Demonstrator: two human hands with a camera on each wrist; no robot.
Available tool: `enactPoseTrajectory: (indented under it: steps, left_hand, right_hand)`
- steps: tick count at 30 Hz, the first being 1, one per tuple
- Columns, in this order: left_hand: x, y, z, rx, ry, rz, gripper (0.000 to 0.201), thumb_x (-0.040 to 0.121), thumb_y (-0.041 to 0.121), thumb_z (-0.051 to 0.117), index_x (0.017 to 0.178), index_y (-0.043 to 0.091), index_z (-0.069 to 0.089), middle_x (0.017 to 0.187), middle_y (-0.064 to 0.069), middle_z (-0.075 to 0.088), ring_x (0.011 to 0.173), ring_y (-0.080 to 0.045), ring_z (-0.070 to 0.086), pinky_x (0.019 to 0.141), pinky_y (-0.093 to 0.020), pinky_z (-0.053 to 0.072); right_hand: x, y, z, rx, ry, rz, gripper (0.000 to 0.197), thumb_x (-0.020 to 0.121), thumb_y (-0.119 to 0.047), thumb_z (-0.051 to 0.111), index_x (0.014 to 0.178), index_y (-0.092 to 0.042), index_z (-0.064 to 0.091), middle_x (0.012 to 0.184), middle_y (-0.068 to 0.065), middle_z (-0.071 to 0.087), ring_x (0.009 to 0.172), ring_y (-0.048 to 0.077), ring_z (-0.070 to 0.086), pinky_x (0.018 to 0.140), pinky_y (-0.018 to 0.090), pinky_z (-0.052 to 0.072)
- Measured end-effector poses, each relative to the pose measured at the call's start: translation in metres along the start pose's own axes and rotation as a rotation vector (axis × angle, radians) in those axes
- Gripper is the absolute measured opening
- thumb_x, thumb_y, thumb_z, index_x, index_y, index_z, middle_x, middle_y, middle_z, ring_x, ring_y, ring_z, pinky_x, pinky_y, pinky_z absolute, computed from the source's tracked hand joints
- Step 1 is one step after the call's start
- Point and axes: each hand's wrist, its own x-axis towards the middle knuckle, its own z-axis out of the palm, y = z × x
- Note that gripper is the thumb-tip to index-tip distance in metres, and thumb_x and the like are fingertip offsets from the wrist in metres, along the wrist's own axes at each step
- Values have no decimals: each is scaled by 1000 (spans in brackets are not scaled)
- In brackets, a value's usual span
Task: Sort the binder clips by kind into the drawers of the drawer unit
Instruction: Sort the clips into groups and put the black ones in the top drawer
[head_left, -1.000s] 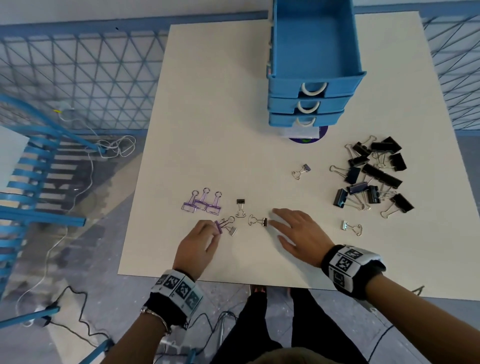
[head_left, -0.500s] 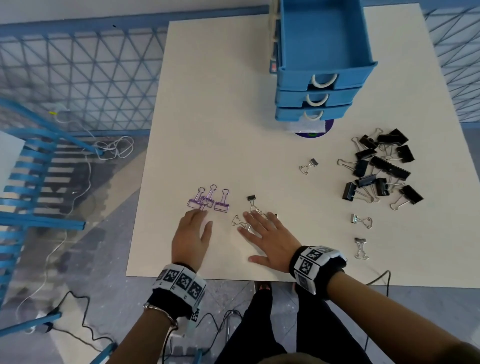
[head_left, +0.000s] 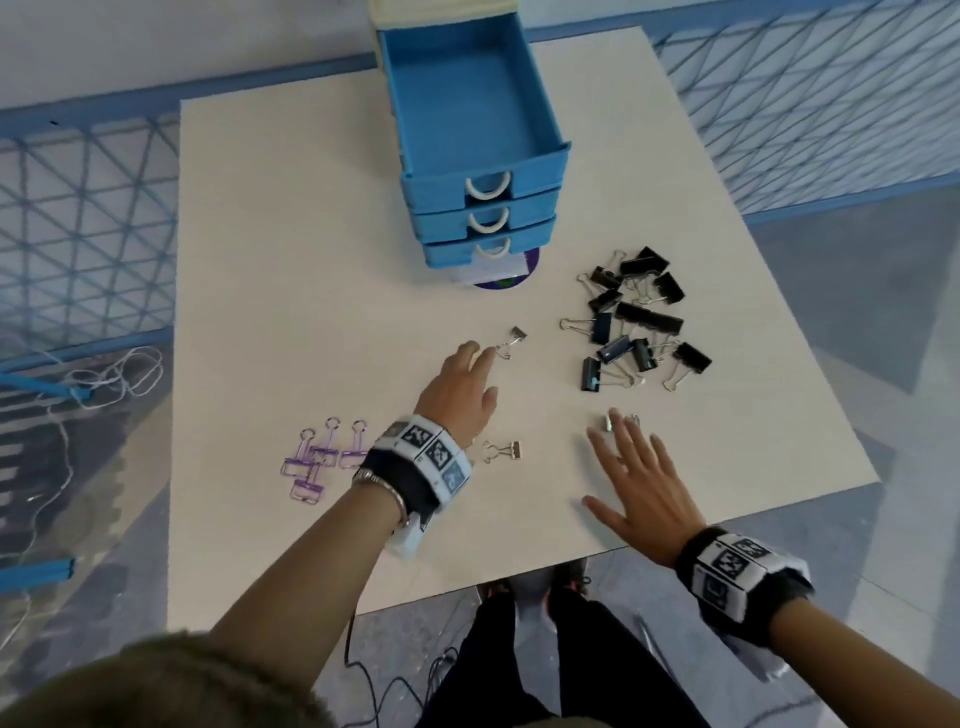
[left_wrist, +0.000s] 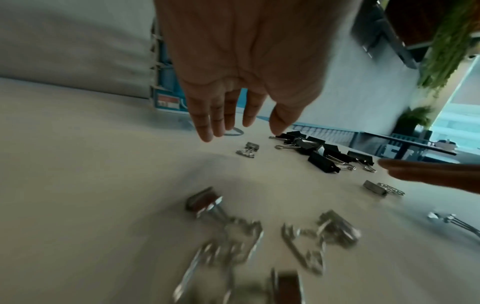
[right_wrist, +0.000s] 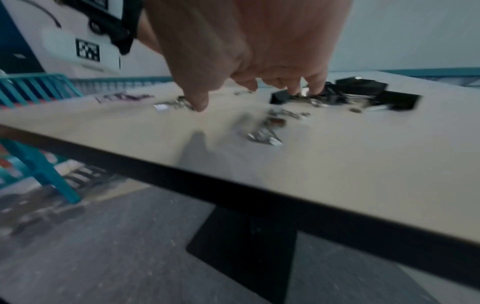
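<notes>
Worktop (head_left: 291, 218): pale board carrying every clip and the drawer unit (head_left: 483, 156) at the far edge.
Drawers: top drawer (head_left: 467, 104) pulled out, nothing seen inside; two lower drawers also drawn forward, contents not visible.
Black binder clips (head_left: 636, 322): heaped in a loose pile at right, wire arms interlocked.
Purple binder clips (head_left: 317, 457): four, grouped at near left, touching one another.
Silver binder clips: scattered singly; one (head_left: 511, 343) mid-worktop, one (head_left: 504, 451) just beside the left wrist, one (head_left: 608, 420) at the right fingertips.
Left hand (head_left: 460, 387): flat, fingers extended, holding nothing; fingertips at the wire loop of the mid-worktop silver clip, contact not certain.
Right hand (head_left: 636, 486): spread wide, palm down, holding nothing; fingertips over the near-right silver clip.
Stage, judged: grouping by kind under way; no clip seen in any drawer.
Handling, judged: small, light, rigid steel; smooth bodies likely to skid on the board when pushed.
Hold point, judged: pinch across the folded body or hook a wire arm; black pile likely to lift tangled, so separate first.
</notes>
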Motion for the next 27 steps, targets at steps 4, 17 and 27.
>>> enactPoseTrajectory:
  steps: [4, 17, 27]
  left_hand:
    - [39, 16, 4, 158, -119, 52, 58, 94, 24, 44, 143, 8, 18, 155, -11, 11, 139, -27, 20, 110, -42, 32]
    - [-38, -8, 40, 294, -268, 17, 62, 96, 30, 33, 146, 15, 0, 158, 1, -12, 146, -19, 1, 116, -49, 15]
    - [-92, -39, 70, -38, -2, -117, 84, 71, 80, -2, 130, 33, -40, 146, 0, -35, 139, -18, -24, 116, -38, -2]
  right_hand:
    - [-12, 34, 15, 12, -24, 67, 71, 92, -54, 0, 143, -10, 21, 150, 13, 27, 137, 30, 32, 109, 47, 29]
    - [26, 10, 29, -34, -9, -186, 59, 92, -32, 5, 143, -8, 23, 151, 11, 27, 143, 16, -17, 113, 41, -2]
    - [54, -62, 20, 0, 33, -323, 67, 81, -33, 31, 142, -12, 18, 143, 13, 44, 130, 27, 45, 109, 46, 12]
